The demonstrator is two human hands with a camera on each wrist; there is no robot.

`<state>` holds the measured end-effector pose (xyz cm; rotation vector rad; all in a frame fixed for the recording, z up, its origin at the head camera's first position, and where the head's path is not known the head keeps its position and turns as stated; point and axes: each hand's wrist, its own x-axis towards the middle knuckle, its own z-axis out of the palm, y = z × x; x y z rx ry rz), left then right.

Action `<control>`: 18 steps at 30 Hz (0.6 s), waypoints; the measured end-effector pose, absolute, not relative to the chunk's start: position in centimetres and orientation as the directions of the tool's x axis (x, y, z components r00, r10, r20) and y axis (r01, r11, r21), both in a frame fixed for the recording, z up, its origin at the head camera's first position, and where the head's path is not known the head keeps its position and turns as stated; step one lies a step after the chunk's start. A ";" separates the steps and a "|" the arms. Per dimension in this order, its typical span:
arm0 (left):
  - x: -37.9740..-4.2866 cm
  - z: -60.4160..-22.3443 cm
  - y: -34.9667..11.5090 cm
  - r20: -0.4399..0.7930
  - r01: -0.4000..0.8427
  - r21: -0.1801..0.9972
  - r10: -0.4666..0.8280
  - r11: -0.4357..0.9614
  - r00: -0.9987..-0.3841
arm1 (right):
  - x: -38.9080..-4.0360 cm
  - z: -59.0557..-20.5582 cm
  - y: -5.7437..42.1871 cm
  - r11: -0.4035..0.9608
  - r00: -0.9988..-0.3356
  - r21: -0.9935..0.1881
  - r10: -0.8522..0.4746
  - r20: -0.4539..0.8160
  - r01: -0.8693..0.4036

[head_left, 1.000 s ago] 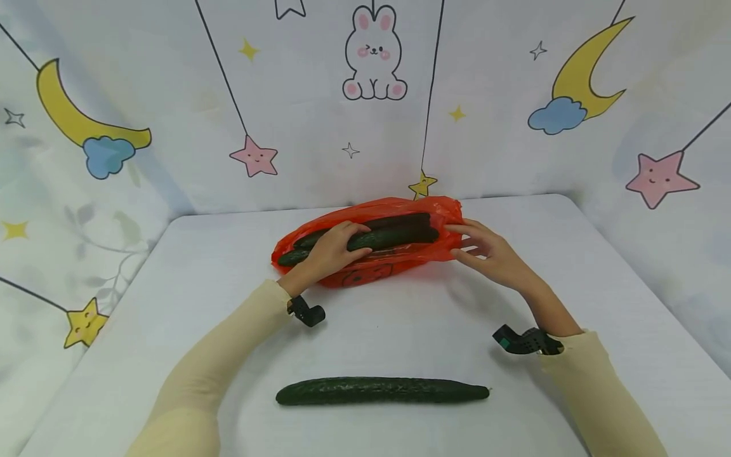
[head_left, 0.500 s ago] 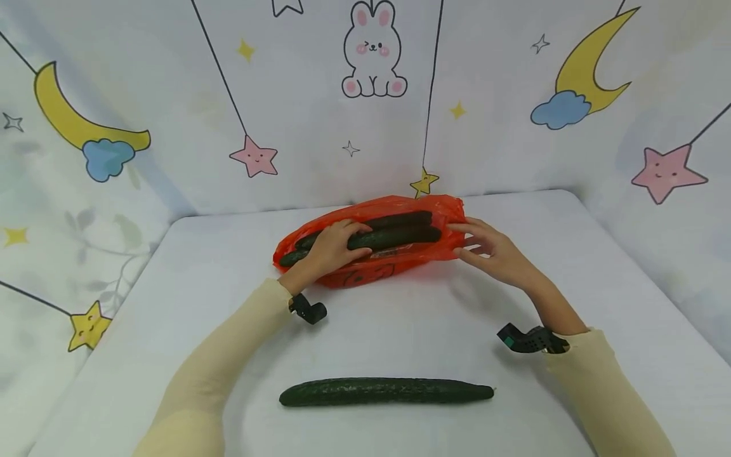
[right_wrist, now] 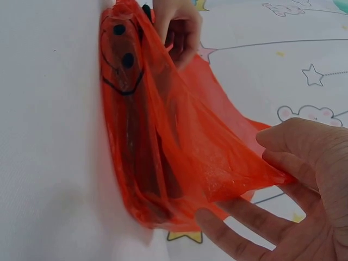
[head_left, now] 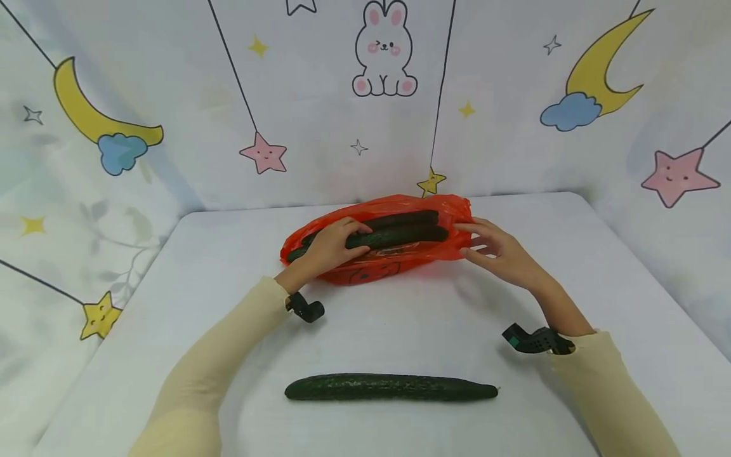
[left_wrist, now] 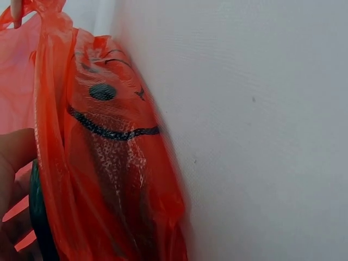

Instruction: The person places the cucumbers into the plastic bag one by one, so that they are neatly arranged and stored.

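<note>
A red plastic bag (head_left: pixel 374 273) with a printed face lies on its side at the back of the table, its mouth spread along the top. Dark green cucumbers show in it. My left hand (head_left: pixel 331 246) reaches into the mouth and grips the nearer cucumber (head_left: pixel 402 237), fingers over its far side and thumb on the near side. Behind that one lies another cucumber (head_left: pixel 407 219). At the bag's right end, my right hand (head_left: pixel 505 255) holds the edge of the plastic, drawn to a point between the fingers (right_wrist: pixel 283 138) in the right wrist view.
A single cucumber (head_left: pixel 391 387) lies crosswise on the white table (head_left: pixel 400 330), nearer to me. Behind the table stands a white backdrop (head_left: pixel 320 114) printed with a rabbit, moons and stars. Black wrist cameras (head_left: pixel 539 339) are strapped on both wrists.
The head view has shifted slightly. Both hands, the bag and the cucumbers keep their places relative to one another.
</note>
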<state>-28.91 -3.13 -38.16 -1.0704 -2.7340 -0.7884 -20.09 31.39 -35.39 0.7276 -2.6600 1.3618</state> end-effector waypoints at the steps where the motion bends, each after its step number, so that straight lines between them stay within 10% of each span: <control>1: -28.9 -38.2 -3.3 0.276 0.658 0.441 0.605 0.611 -0.747 | -20.1 -35.4 31.4 0.498 -0.887 -0.749 -0.378 0.264 -0.436; 18: -26.3 -37.2 -5.7 0.367 0.700 0.529 0.615 0.479 -0.698 | -20.0 -35.3 31.1 0.499 -0.884 -0.747 -0.384 0.266 -0.440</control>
